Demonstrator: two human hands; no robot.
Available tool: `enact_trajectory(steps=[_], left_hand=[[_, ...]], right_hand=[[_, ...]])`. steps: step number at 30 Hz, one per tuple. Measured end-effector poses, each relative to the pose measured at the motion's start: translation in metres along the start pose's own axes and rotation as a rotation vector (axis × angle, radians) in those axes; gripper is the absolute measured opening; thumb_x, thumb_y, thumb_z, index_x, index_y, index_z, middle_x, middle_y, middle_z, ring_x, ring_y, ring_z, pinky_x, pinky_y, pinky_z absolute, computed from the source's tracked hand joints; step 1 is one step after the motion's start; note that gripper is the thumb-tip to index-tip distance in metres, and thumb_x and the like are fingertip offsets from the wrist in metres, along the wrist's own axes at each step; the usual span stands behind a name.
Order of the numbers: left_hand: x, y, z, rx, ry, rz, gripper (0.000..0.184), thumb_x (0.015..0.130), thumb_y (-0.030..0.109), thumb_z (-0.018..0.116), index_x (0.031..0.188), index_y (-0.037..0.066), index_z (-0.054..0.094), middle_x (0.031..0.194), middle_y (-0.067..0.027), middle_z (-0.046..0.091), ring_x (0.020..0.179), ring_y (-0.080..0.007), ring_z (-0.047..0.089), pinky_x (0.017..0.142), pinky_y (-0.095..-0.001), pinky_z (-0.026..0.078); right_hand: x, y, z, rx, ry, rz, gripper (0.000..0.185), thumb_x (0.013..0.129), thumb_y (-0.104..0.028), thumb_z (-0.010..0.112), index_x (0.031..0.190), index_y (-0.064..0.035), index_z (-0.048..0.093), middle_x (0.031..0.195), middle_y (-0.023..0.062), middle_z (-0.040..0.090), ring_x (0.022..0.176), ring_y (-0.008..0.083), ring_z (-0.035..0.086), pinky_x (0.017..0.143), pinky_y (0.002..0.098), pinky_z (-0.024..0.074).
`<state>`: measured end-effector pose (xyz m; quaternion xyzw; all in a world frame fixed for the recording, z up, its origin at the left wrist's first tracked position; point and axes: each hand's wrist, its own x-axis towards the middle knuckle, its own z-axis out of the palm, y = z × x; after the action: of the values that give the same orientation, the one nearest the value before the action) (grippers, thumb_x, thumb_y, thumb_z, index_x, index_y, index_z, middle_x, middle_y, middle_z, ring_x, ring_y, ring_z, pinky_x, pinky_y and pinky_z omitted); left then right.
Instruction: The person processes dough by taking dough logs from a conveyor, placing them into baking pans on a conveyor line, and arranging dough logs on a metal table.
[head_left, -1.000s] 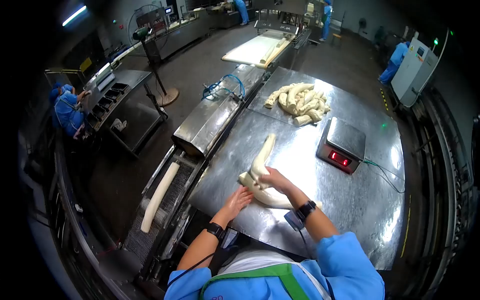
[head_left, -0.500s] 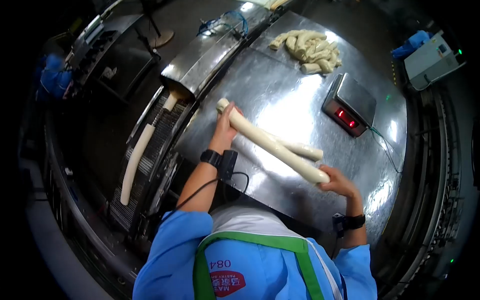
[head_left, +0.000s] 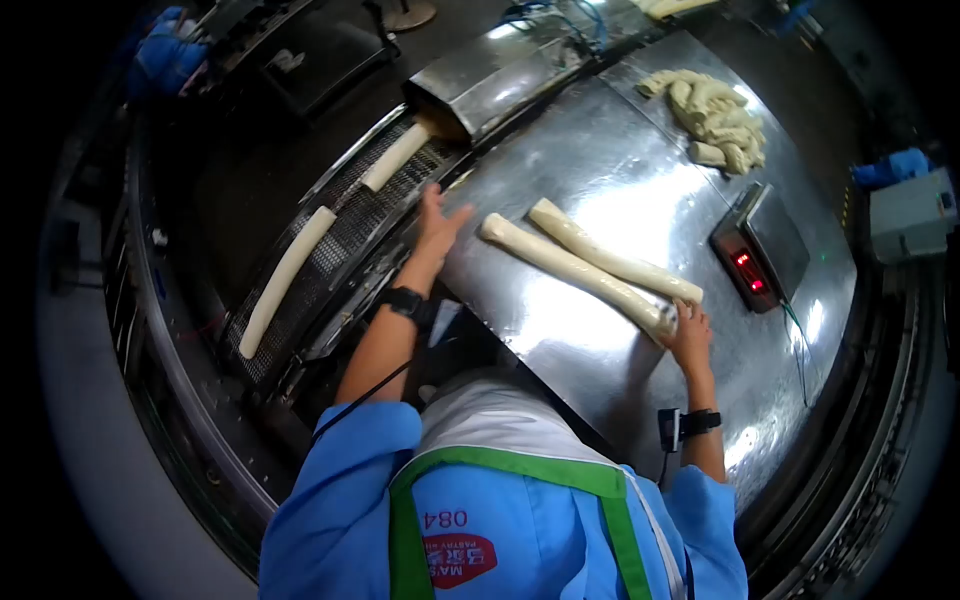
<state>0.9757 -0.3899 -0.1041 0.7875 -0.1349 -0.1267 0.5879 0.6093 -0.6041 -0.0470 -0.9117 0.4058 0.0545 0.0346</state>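
Two long pale dough rolls lie side by side on the metal table: the nearer dough roll (head_left: 575, 268) and the farther dough roll (head_left: 615, 252). My right hand (head_left: 692, 338) is at their right-hand ends, its fingers stretched out and touching the nearer roll's end. Part of that end is hidden by the fingers. My left hand (head_left: 436, 232) hovers by the table's left edge, fingers spread and holding nothing, apart from the rolls.
On the left, a mesh conveyor (head_left: 345, 235) carries a long dough roll (head_left: 288, 282) and another roll (head_left: 397, 157) at the metal housing (head_left: 500, 80). A dough heap (head_left: 715, 120) lies at the table's back, with a digital scale (head_left: 765, 245) at right.
The dough roll held in both hands has come down onto the table beside the other. My left hand has let go and moved left. The conveyor roll has emerged farther from the housing.
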Motion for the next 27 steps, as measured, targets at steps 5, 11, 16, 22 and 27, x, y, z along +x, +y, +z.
enact_trajectory(steps=[5, 11, 16, 22, 27], left_hand=[[-0.011, -0.052, -0.219, 0.943, 0.481, 0.145, 0.067, 0.059, 0.013, 0.066, 0.118, 0.009, 0.034, 0.118, -0.0142, 0.039, 0.112, -0.0305, 0.034, 0.093, -0.0408, 0.028], [-0.055, -0.083, -0.356, 1.333, 0.1, -0.424, 0.052, 0.058, 0.02, 0.065, 0.106, 0.01, 0.046, 0.106, -0.0106, 0.047, 0.102, -0.0301, 0.041, 0.085, -0.0429, 0.033], [-0.081, -0.049, -0.389, 1.081, 0.089, -0.081, 0.039, 0.058, 0.014, 0.062, 0.093, 0.005, 0.047, 0.092, -0.015, 0.052, 0.088, -0.0329, 0.049, 0.073, -0.0395, 0.04], [-0.101, 0.096, -0.342, 0.635, -0.16, 0.081, 0.035, 0.058, 0.01, 0.052, 0.09, 0.003, 0.043, 0.077, -0.014, 0.053, 0.072, -0.0271, 0.054, 0.066, -0.0323, 0.042], [-0.102, 0.145, -0.278, 0.382, -0.491, 0.287, 0.038, 0.056, 0.009, 0.052, 0.093, 0.005, 0.045, 0.08, -0.0105, 0.052, 0.074, -0.0216, 0.053, 0.07, -0.0291, 0.041]], right_hand=[[0.039, -0.082, 0.016, 0.091, 0.132, -0.353, 0.075, 0.061, -0.026, 0.068, 0.125, -0.018, 0.03, 0.128, 0.0156, 0.026, 0.117, 0.0359, 0.024, 0.09, 0.0495, 0.0252], [0.104, -0.142, 0.031, 0.016, -0.089, -0.318, 0.081, 0.062, -0.033, 0.066, 0.128, -0.0158, 0.022, 0.13, 0.0145, 0.026, 0.118, 0.034, 0.026, 0.088, 0.0528, 0.0278], [0.08, -0.225, -0.006, 0.154, 0.054, -0.586, 0.072, 0.059, -0.025, 0.07, 0.121, -0.0113, 0.035, 0.125, 0.0183, 0.03, 0.114, 0.0358, 0.031, 0.089, 0.0448, 0.0309], [0.021, -0.371, -0.028, 0.692, -0.006, -1.191, 0.083, 0.057, -0.029, 0.072, 0.124, -0.0061, 0.029, 0.123, 0.0186, 0.033, 0.113, 0.0338, 0.033, 0.093, 0.0396, 0.0275], [-0.013, -0.407, -0.057, 1.114, -0.18, -1.191, 0.077, 0.058, -0.025, 0.071, 0.122, -0.0066, 0.031, 0.117, 0.0143, 0.041, 0.11, 0.0287, 0.038, 0.092, 0.0385, 0.0286]])
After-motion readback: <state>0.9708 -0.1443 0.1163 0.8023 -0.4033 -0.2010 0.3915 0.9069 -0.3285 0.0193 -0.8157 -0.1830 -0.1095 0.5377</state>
